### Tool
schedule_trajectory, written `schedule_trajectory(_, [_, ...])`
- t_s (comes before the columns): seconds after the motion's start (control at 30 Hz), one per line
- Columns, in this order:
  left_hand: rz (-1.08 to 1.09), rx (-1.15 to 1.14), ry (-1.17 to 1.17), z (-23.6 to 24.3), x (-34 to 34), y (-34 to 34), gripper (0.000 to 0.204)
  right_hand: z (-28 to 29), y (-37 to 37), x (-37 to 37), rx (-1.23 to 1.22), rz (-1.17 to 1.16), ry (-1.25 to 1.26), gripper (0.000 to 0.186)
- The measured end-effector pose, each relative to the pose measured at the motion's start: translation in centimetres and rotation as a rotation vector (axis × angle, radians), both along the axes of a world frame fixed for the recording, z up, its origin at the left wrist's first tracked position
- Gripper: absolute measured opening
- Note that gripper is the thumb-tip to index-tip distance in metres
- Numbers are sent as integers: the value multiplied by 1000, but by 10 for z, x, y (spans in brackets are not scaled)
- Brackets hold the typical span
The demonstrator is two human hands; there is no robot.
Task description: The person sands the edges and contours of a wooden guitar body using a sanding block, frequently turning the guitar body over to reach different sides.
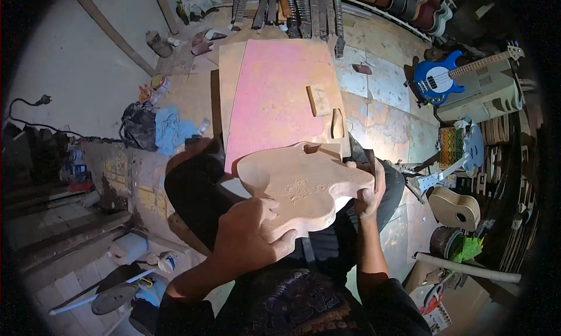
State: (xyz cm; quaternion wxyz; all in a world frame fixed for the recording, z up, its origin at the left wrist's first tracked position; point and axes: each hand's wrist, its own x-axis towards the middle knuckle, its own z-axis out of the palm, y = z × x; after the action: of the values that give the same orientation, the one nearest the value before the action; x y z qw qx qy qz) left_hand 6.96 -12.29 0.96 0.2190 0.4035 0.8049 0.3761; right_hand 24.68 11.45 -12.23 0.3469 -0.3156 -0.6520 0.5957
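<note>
Wooden guitar body (295,187) is gripped by left hand (248,229) and right hand (370,200); the tin (159,83) has unclear contents

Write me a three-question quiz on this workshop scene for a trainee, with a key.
1. How many hands hold the wooden guitar body?
2. True or false: the blue bass guitar is in the right half of the picture.
3. Which colour covers most of the flat board beyond the wooden guitar body? A) green B) pink C) black

Key: 1. Two, the left hand and the right hand. 2. True. 3. B.
</note>
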Motion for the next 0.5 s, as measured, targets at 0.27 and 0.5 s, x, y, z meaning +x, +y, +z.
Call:
schedule_trajectory(0.27, [-126,103,19,2,-9,0,39,22,0,-13,54,-59,31,96])
schedule_trajectory(0.5, [-667,88,-434,-5,-57,29,80,13,2,-17,64,-135,111,88])
